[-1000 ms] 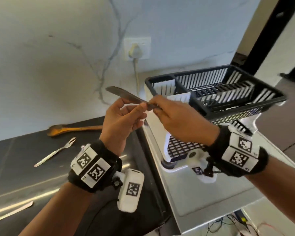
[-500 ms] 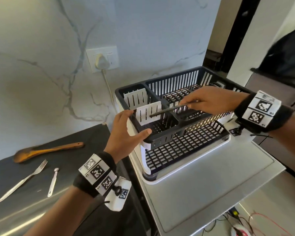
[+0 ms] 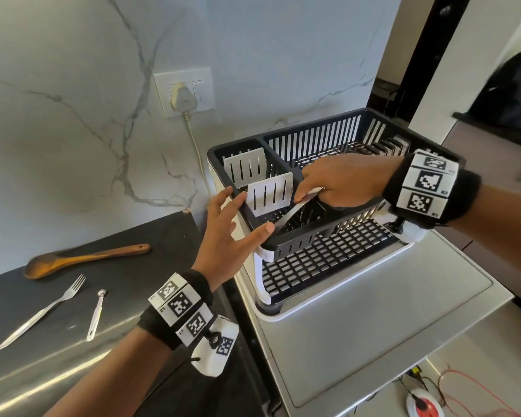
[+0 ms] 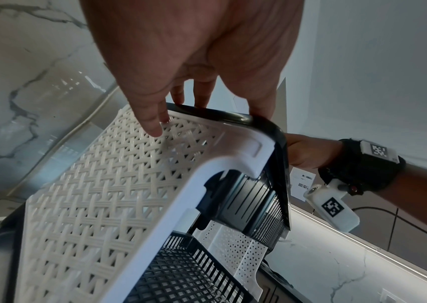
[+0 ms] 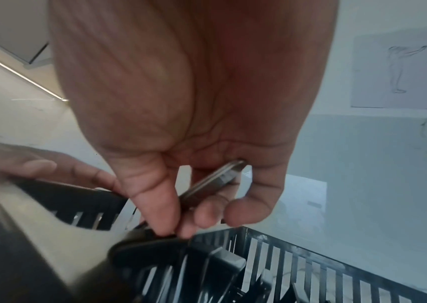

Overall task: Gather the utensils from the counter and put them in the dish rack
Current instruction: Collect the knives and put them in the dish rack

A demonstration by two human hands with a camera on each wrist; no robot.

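Note:
A black dish rack (image 3: 298,240) with white dividers sits in a white drain tray on the steel drainboard. My right hand (image 3: 337,185) pinches a steel knife (image 3: 295,210) by its handle (image 5: 214,180), the blade slanting down into the rack's front-left cutlery compartment. My left hand (image 3: 232,233) has straight fingers resting on the rack's left rim (image 4: 222,114), thumb at the front corner. On the dark counter to the left lie a wooden spoon (image 3: 82,260), a steel fork (image 3: 42,311) and a small steel measuring spoon (image 3: 96,314).
A marble wall with a socket and plugged-in charger (image 3: 182,96) stands behind; its cable (image 3: 197,152) drops beside the rack. The steel drainboard (image 3: 373,341) extends in front of and right of the rack. Wires and a red-and-white object (image 3: 423,406) lie below.
The right hand has carried the knife from above the rack's main section down into the front-left compartment. The left hand stays at the rack's left rim. The view has shifted slightly.

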